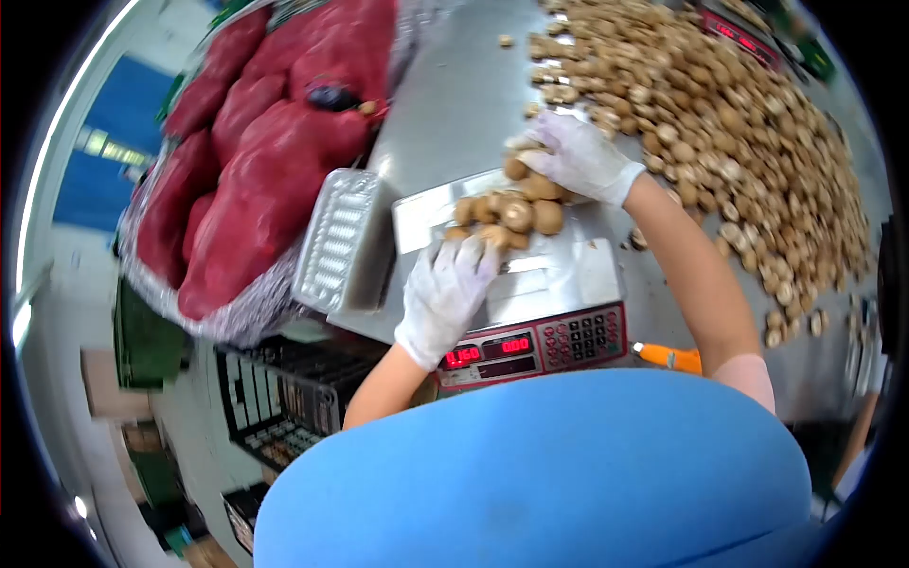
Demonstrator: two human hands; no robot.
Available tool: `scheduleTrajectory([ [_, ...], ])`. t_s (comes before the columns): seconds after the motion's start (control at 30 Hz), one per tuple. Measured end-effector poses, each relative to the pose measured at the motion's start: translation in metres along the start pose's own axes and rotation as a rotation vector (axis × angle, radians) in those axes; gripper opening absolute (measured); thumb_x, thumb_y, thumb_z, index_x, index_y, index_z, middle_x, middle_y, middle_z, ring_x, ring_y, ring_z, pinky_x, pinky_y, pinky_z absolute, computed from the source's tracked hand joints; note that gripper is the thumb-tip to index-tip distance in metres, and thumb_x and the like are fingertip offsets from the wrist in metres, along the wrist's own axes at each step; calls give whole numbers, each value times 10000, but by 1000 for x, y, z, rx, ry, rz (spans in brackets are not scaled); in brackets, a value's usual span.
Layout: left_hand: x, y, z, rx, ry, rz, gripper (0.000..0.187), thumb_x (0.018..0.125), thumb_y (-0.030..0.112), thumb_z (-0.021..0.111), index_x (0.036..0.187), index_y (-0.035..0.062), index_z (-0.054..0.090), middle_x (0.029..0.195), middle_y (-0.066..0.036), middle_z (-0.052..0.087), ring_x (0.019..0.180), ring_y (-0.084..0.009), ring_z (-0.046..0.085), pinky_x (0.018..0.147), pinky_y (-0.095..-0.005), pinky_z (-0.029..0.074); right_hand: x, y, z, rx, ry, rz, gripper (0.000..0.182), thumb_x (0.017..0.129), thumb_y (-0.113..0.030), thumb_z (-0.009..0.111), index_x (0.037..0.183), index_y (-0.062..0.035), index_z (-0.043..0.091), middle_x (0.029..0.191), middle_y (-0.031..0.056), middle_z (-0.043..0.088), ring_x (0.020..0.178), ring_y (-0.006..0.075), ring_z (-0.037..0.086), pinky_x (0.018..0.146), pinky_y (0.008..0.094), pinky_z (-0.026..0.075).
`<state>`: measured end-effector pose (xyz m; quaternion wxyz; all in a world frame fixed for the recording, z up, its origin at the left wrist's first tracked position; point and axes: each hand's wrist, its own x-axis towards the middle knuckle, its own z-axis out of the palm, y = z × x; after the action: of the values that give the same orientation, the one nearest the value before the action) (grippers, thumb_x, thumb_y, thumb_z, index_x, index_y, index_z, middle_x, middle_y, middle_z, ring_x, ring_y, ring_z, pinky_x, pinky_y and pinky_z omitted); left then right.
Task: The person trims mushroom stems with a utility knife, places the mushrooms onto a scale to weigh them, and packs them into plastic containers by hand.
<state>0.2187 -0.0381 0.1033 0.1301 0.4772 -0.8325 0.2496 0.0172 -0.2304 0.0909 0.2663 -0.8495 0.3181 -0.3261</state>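
Head view shows a cluster of brown mushrooms (517,214) over the platform of a digital scale (579,341). The gloved left hand (449,287) spreads its fingers against the cluster's near edge, and the gloved right hand (579,157) curls over its far side; whether either grips any, I cannot tell. Clear plastic trays (339,237) stand stacked left of the scale, and a large mushroom pile (729,128) covers the metal table (454,85) at right.
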Motion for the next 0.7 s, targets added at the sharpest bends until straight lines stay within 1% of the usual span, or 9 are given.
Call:
scheduleTrajectory([
  [0.03,-8,6,3,-70,-132,-23,362,813,149,632,1171,96,623,1031,-54,605,942,-238,618,789,-390,512,-7,10,-4,-52,125,-116,213,888,-224,714,1052,-89,727,978,103,681,926,266,675,871,366,544],
  [0.07,-11,10,2,-195,-203,-57,312,829,165,672,1133,103,644,1042,-61,611,928,-256,621,780,-406,512,-15,12,-15,131,141,-8,214,901,-225,700,1075,-105,733,971,88,681,927,249,671,868,354,541],
  [0.13,-14,15,-2,-289,-97,-129,277,830,151,743,1089,108,655,1051,-76,621,921,-276,624,782,-417,514,-36,22,-55,127,186,36,220,955,-158,668,1159,-84,705,999,27,670,901,138,633,826,289,517],
  [0.2,-17,12,5,-532,42,-314,310,815,152,810,1092,99,683,1091,-89,641,1026,-308,622,907,-421,514,-64,34,-94,-101,350,84,231,964,-146,653,1182,-101,714,992,25,668,915,139,635,830,289,517],
  [0.23,-10,6,3,-508,46,-345,365,782,88,827,1111,78,669,1132,-120,629,1057,-302,618,930,-413,509,-80,32,-113,-197,351,250,244,958,-152,664,1192,-110,720,1000,35,672,929,144,639,844,285,515],
  [0.27,-3,3,4,-441,148,-259,537,822,139,797,1311,61,592,1197,-157,620,1086,-329,591,936,-435,482,-96,31,-128,-274,345,354,240,952,-155,676,1183,-111,722,1041,54,688,974,172,655,873,291,521],
  [0.37,29,-5,9,-483,74,-206,678,902,330,710,1446,5,469,1468,-261,444,1357,-445,419,1136,-489,341,-143,70,-134,-215,276,465,232,948,-160,685,1174,-121,718,1114,81,700,997,208,678,902,308,536],
  [0.53,35,-5,37,-404,-101,-115,662,889,326,703,1430,12,485,1466,-258,453,1348,-461,431,1129,-521,355,-183,88,-104,-502,29,484,299,918,-123,681,1217,-127,683,1132,124,680,1046,308,655,947,404,535],
  [0.7,31,-12,33,-538,-184,-119,646,834,290,730,1391,26,537,1445,-230,487,1348,-437,448,1120,-500,374,-171,111,-80,-519,62,385,359,899,-123,671,1257,-146,660,1190,109,655,1111,313,621,971,416,517],
])
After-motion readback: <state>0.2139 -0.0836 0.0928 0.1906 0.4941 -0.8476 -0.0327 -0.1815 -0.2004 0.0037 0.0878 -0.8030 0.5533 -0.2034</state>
